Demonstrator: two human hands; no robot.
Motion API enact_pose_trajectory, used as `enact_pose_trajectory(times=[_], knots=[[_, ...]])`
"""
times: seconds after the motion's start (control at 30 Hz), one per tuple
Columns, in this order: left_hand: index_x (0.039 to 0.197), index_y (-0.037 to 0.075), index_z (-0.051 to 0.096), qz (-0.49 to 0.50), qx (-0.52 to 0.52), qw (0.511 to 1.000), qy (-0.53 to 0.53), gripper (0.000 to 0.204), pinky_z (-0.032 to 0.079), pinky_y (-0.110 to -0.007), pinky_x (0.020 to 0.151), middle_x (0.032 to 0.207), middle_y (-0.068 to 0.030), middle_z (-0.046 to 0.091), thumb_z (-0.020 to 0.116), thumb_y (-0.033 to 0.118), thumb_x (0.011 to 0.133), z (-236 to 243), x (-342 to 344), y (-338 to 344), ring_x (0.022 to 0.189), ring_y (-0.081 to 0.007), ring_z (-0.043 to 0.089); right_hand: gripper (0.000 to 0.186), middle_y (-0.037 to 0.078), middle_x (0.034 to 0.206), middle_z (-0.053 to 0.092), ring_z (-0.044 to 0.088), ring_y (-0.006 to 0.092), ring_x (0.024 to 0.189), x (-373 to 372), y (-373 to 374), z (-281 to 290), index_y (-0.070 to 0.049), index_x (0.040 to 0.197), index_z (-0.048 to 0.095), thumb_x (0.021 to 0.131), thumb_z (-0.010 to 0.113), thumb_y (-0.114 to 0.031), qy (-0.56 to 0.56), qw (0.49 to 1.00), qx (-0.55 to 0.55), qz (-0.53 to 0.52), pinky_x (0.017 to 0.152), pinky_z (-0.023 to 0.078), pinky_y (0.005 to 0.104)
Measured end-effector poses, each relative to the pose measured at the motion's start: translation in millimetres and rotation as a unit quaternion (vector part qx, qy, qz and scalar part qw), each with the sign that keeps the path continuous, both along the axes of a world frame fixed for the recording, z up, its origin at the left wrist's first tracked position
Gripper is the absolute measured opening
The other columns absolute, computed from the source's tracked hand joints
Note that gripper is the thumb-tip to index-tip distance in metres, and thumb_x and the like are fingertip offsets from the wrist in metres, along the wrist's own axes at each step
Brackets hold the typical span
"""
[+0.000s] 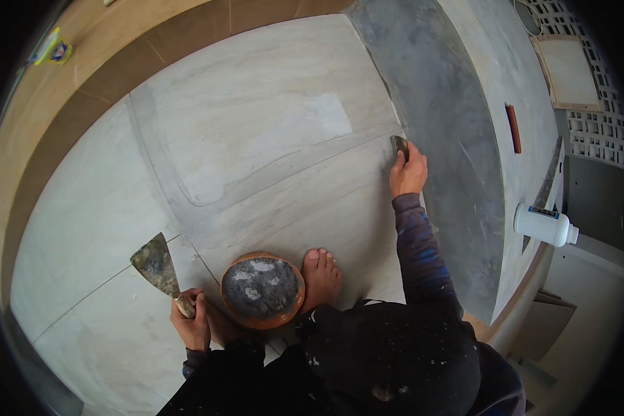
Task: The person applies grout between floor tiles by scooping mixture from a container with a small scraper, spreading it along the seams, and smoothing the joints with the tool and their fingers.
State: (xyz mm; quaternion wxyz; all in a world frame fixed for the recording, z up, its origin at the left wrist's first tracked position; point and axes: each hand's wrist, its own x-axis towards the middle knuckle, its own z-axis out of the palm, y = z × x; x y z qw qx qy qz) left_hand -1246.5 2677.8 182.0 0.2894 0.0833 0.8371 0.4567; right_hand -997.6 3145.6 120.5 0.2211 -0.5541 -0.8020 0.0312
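Left of round orange bowl [274,322], left hand [193,324] grips stained metal scraper [154,265]; above-right, right hand [409,170] grips small dark tool [399,144]. Grey-smeared seam [277,173] above looks done; thin dark seam [83,303] leftward, unfilled.

Floor [76,215]: large pale tiles, thin dark joints at lower left. Upper left: brown band [187,36] borders the floor. Right: grey strip [440,104], then pale ledge [492,76]. Far upper right: perforated screen [598,133]. Light: soft, diffuse.
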Motion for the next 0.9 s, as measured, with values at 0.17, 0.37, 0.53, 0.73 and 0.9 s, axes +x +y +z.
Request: enact_pose_trajectory(times=[0.17,0.37,0.53,0.73,0.9], knots=[[0.098,0.001,0.066,-0.018,-0.016,1.000,0.009,0.008,0.045,-0.025,0.071,0.089,-0.0002,0.067,0.072,0.004,0.097,5.2,20.3,13.1,0.077,-0.0077,0.054,0.029,0.018,0.104,0.073,0.067,0.0380,0.098,-13.8,-87.4,17.3,-0.002,0.121,0.069,0.092,0.071,-0.002,0.057,0.973,-0.105,0.197,0.087,0.054,0.0454],[0.100,0.002,0.067,-0.033,0.026,0.999,0.015,0.007,0.046,-0.026,0.074,0.087,0.0002,0.066,0.072,0.003,0.095,5.0,17.9,30.8,0.079,-0.0079,0.054,0.029,0.013,0.107,0.075,0.066,0.0360,0.097,-4.0,11.0,28.3,-0.005,0.119,0.072,0.091,0.071,-0.006,0.046,0.998,0.010,0.043,0.088,0.053,0.0452],[0.100,0.001,0.069,-0.043,0.014,0.999,0.023,0.008,0.047,-0.027,0.073,0.089,-0.0010,0.068,0.073,0.003,0.094,-3.3,3.4,11.8,0.078,-0.0086,0.055,0.031,0.012,0.110,0.075,0.066,0.0349,0.101,-40.6,-10.4,13.3,-0.006,0.121,0.073,0.090,0.071,-0.006,-0.030,0.999,0.018,0.033,0.089,0.053,0.0450],[0.100,0.001,0.070,-0.008,0.013,1.000,0.025,0.008,0.047,-0.027,0.072,0.084,0.0001,0.066,0.075,0.003,0.094,5.3,-12.0,-9.8,0.077,-0.0083,0.055,0.035,0.010,0.112,0.075,0.067,0.0316,0.103,-127.2,-156.7,22.0,-0.004,0.124,0.071,0.089,0.071,-0.004,0.068,0.973,-0.065,0.212,0.087,0.057,0.0425],[0.101,0.001,0.069,-0.023,0.011,0.999,0.042,0.007,0.046,-0.026,0.072,0.086,-0.0002,0.066,0.073,0.004,0.096,13.3,-10.4,-33.2,0.077,-0.0082,0.055,0.032,0.008,0.108,0.074,0.067,0.0289,0.102,-178.3,-251.7,38.0,-0.004,0.122,0.070,0.090,0.069,-0.004,0.102,0.923,-0.166,0.332,0.084,0.058,0.0415]])
